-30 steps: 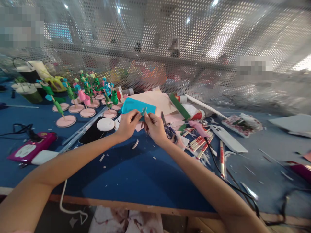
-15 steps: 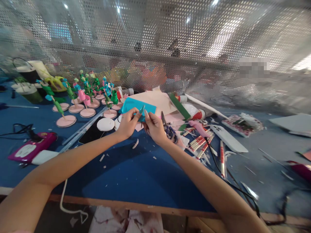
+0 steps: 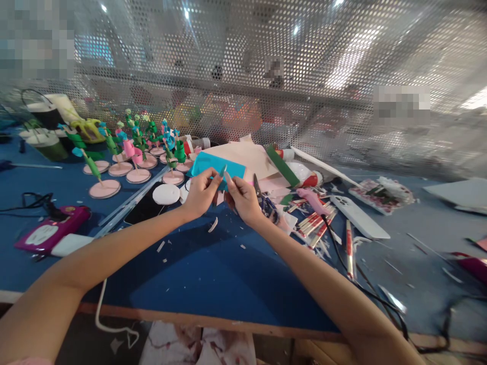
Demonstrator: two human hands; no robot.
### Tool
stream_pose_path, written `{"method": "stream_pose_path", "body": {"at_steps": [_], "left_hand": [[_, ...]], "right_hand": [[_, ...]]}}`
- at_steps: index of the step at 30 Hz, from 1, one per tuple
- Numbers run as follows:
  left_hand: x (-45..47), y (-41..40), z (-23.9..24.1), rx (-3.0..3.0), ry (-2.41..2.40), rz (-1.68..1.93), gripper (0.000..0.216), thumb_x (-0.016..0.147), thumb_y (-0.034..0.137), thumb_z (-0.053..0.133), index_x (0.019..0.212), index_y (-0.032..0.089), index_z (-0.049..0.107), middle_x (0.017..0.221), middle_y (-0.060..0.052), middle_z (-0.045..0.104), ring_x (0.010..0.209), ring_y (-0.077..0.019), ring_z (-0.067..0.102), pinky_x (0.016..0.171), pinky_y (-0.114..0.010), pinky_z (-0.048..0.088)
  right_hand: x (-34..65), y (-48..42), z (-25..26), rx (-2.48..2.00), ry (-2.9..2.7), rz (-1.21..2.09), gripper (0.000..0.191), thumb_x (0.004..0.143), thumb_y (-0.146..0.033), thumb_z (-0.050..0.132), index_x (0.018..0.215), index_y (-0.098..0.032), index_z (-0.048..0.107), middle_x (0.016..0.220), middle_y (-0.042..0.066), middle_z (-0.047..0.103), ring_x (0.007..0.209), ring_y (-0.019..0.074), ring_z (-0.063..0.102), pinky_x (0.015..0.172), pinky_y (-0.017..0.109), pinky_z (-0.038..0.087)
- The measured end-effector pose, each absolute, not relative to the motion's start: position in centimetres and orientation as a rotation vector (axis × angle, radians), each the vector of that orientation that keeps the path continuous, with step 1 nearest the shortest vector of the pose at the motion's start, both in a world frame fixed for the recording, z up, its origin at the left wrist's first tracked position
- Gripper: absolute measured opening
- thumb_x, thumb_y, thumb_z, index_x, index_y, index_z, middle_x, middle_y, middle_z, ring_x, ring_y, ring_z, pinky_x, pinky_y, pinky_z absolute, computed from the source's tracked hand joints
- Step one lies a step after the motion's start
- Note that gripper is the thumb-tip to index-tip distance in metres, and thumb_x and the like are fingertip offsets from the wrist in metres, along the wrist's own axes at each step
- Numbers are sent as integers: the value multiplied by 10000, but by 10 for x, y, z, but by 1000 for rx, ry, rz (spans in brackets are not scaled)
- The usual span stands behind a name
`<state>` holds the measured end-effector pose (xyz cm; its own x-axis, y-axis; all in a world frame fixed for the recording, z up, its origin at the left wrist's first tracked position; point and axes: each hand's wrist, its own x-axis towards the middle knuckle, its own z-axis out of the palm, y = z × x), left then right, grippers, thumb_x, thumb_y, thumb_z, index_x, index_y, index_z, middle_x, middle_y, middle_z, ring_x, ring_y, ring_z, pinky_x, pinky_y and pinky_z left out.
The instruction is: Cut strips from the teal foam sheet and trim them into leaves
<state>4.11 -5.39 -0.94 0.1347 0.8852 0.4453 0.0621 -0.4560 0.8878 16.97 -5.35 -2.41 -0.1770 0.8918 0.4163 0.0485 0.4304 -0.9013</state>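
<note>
Over the middle of the table, my left hand [image 3: 201,190] and my right hand [image 3: 242,197] meet with thumbs and fingertips pinched together. Whatever lies between the fingertips is too small or hidden to make out. Directly behind them is a bright blue paper sheet [image 3: 216,165], its lower edge partly covered by my fingers. I cannot tell whether the fingers grip that sheet. A white disc [image 3: 166,194] lies left of my left hand on a black phone [image 3: 146,209]. Dark-handled scissors [image 3: 269,209] lie just right of my right hand.
Paper flowers on pink discs [image 3: 104,188] stand at left. A pink glue gun [image 3: 312,200], red-and-white sticks [image 3: 315,223] and a white phone [image 3: 359,217] are at right. A black cable [image 3: 335,253] trails to the front edge. Perforated metal [image 3: 243,66] rises behind the table.
The view has shifted very slightly. Both hands keep nearly the same pinched pose before the blue sheet, with only a slight finger movement.
</note>
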Motion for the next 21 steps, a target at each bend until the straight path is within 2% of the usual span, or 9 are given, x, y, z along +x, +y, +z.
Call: {"method": "stream_pose_path", "body": {"at_steps": [5, 11, 14, 21], "left_hand": [[43, -56, -8, 1669, 921, 1356, 387, 798, 540, 514, 634, 199, 431, 350, 75, 391, 309, -72, 349, 355, -224, 234], [42, -53, -12, 1619, 898, 1376, 478, 832, 604, 378, 612, 191, 473, 387, 40, 441, 350, -89, 395, 385, -240, 269], [42, -53, -11, 1675, 919, 1335, 478, 824, 592, 411, 572, 188, 448, 391, 32, 453, 356, -91, 400, 392, -237, 286], [40, -54, -10, 1803, 1005, 1354, 432, 841, 525, 437, 574, 187, 440, 409, 32, 450, 402, -100, 412, 418, -237, 289]], "right_hand": [[167, -56, -25, -878, -1562, 926, 459, 787, -617, 474, 585, -218, 373, 402, -76, 364, 339, 68, 339, 353, 217, 250], [169, -57, -23, -911, -1559, 693, 468, 817, -587, 441, 556, -215, 328, 452, -61, 340, 419, 76, 340, 419, 223, 270], [170, -59, -20, -926, -1589, 635, 471, 822, -581, 432, 547, -212, 330, 454, -57, 340, 431, 79, 329, 430, 225, 268], [168, -60, -20, -933, -1564, 745, 482, 802, -627, 421, 566, -212, 357, 440, -58, 367, 414, 77, 350, 399, 209, 269]]}}
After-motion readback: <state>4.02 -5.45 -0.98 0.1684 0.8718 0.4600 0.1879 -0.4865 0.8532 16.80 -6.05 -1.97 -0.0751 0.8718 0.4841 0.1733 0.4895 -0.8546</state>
